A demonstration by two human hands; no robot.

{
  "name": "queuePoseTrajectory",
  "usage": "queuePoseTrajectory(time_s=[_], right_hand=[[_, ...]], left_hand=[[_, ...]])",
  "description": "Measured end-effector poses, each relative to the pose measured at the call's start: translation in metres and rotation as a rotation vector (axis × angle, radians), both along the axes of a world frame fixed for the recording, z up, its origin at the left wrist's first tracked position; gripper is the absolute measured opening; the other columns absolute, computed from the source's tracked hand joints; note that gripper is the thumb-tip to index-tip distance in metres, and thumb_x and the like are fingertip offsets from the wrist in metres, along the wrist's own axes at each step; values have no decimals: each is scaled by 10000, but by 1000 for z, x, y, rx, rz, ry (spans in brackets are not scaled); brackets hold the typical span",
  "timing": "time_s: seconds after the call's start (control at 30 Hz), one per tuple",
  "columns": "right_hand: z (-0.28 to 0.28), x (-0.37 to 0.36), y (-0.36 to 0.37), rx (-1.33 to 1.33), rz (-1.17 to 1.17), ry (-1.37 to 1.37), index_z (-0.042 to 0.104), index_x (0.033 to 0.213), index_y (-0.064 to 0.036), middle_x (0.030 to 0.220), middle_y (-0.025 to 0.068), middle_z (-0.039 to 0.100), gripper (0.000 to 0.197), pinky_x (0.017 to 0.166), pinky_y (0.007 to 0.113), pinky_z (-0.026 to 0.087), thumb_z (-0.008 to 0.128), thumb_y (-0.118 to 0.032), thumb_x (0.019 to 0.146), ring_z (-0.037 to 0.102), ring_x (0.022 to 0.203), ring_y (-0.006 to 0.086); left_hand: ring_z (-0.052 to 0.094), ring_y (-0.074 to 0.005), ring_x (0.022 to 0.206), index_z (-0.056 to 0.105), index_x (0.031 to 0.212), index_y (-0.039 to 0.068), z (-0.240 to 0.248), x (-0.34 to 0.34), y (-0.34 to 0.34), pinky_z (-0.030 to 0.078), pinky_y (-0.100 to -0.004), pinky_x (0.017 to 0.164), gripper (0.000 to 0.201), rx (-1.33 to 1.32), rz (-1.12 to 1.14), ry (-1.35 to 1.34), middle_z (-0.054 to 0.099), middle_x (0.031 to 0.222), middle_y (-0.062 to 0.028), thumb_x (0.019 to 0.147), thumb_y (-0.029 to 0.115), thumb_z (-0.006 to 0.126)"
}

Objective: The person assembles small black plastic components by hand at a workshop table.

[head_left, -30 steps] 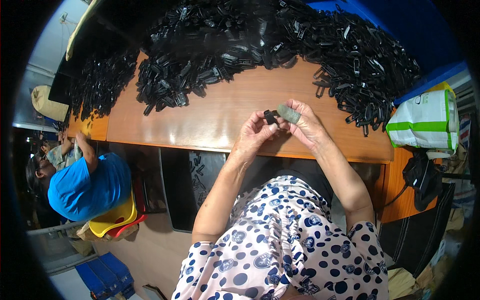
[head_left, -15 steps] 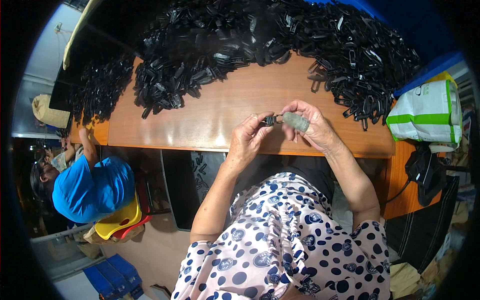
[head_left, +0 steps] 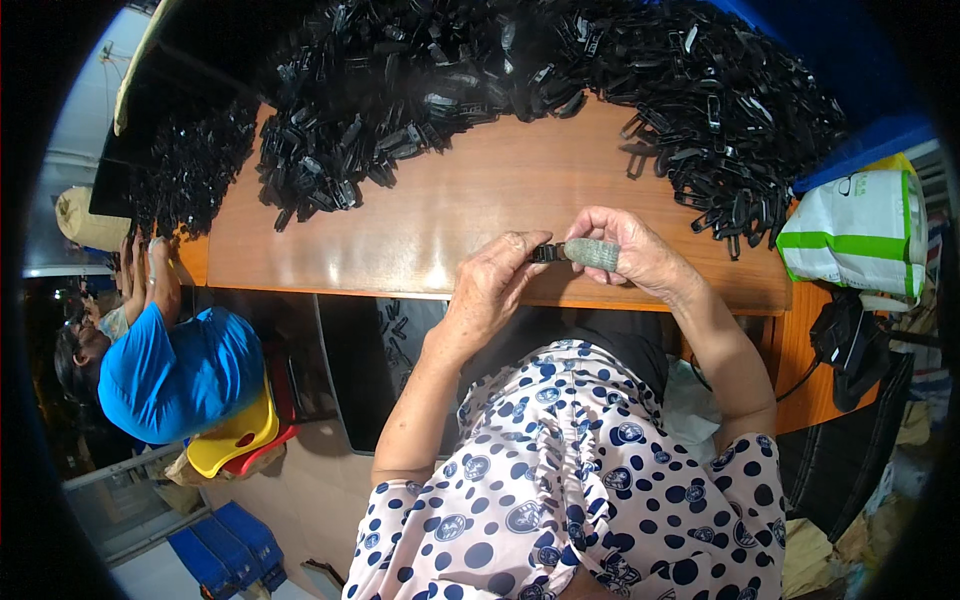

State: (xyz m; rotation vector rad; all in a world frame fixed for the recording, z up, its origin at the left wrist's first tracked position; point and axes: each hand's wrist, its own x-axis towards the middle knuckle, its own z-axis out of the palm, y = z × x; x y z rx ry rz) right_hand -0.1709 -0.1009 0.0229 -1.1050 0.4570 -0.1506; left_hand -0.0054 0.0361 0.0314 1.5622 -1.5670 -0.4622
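Observation:
In front of me, over the near edge of the table, my left hand [head_left: 485, 285] pinches a small black plastic buckle part [head_left: 546, 253] between thumb and fingers. My right hand [head_left: 640, 255] meets the part from the other side with its fingers curled in. A grey ribbed finger cover [head_left: 595, 252] sits on one digit of that hand, its tip against the right end of the part. The fingertips partly hide the part. Beyond my hands lies a large heap of similar black plastic parts [head_left: 440, 100], spread along the far side of the table [head_left: 420, 240].
To the right a white and green bag [head_left: 850, 235] stands near a blue container wall [head_left: 870, 150]. At left, a co-worker in a blue shirt [head_left: 180, 375] sits on a yellow stool [head_left: 235, 440], hands at another pile [head_left: 195, 175]. A dark tray [head_left: 350, 380] is below the table edge.
My hands have drawn level, and the grey-covered digit has turned from slanting to nearly horizontal, in line with the buckle part. The co-worker's arm has shifted slightly.

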Motion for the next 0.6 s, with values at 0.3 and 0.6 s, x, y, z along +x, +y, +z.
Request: queuePoseTrajectory(time_s=[0.3, 0.6], right_hand=[[-13, 14, -7, -42, 185, 160, 548, 986, -36, 723, -26, 534, 160, 428, 176, 275, 612, -88, 849, 424, 543, 10], [-26, 10, -6, 367, 227, 68, 538, 1052, -21, 878, 26, 601, 279, 494, 181, 401, 617, -239, 898, 573, 685, 76]], left_hand=[[612, -293, 741, 600, 1053, 18, 4, 13, 2, 496, -353, 652, 294, 13, -60, -152, 616, 817, -136, 765, -23, 644], [628, -288, 924, 620, 1043, 3, 6, 10, 0, 498, -336, 791, 241, 327, -30, 312, 626, 947, -171, 825, 99, 655]])
